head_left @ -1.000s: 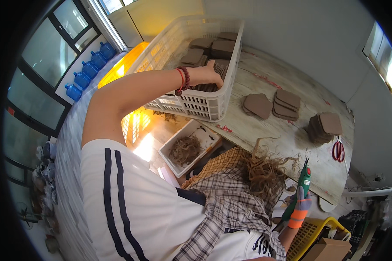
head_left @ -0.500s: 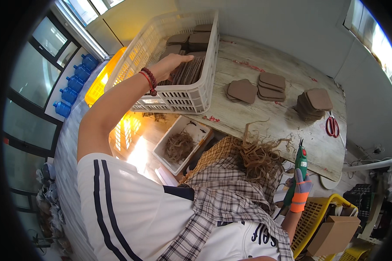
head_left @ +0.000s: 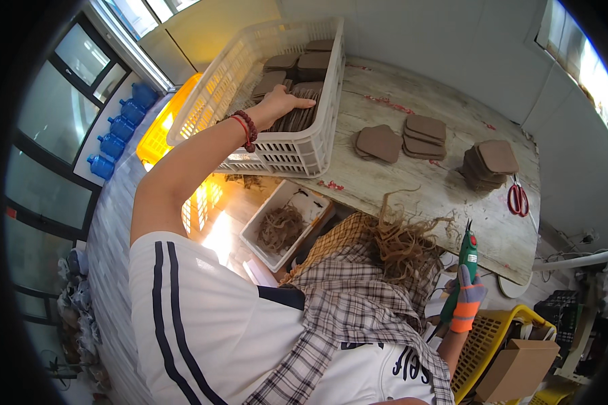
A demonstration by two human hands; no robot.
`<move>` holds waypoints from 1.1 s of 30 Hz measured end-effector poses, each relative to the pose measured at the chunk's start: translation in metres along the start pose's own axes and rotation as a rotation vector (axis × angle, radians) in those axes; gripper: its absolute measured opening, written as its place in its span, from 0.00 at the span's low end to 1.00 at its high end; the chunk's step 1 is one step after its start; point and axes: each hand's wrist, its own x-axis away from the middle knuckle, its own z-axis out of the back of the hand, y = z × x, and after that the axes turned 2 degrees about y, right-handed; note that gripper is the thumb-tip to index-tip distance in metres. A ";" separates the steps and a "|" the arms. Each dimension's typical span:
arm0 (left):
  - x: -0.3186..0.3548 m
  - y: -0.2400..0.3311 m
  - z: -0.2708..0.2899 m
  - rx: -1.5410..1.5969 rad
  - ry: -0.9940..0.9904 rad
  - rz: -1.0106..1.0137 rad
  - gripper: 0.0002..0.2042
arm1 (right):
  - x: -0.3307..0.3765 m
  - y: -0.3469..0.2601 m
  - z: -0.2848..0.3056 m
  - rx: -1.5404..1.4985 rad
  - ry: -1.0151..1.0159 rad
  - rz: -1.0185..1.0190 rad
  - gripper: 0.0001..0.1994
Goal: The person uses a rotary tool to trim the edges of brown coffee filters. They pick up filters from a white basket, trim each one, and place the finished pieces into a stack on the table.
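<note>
Gloved right hand (head_left: 470,297) wrapped firmly round the green cutting tool (head_left: 468,251), tip up, near right by the table (head_left: 371,179). Our bare left hand (head_left: 284,106) sits half-spread over brown pieces (head_left: 297,121) standing on edge in the white crate (head_left: 297,154), far left; we can't tell if it grips any. We see stacked brown pieces (head_left: 498,157) on the table's right, red-handled scissors (head_left: 518,200) beside them.

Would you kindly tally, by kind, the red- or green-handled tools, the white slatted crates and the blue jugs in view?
Green handheld tool: 1
Red-handled scissors: 1 pair
White slatted crate: 1
Blue jugs: 5
Total: 8
</note>
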 end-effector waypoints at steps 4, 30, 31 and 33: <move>0.007 0.008 0.004 -0.105 0.073 -0.009 0.51 | 0.002 0.001 0.000 -0.008 0.000 0.005 0.13; 0.011 0.012 0.023 -0.116 -0.322 -0.023 0.33 | -0.005 0.024 0.009 -0.039 -0.004 -0.026 0.12; 0.004 0.007 0.026 -0.104 -0.329 -0.085 0.33 | -0.007 0.026 0.009 -0.051 -0.018 -0.021 0.12; -0.007 -0.004 0.026 -0.079 -0.345 -0.214 0.31 | -0.005 0.024 0.006 -0.036 -0.019 -0.049 0.12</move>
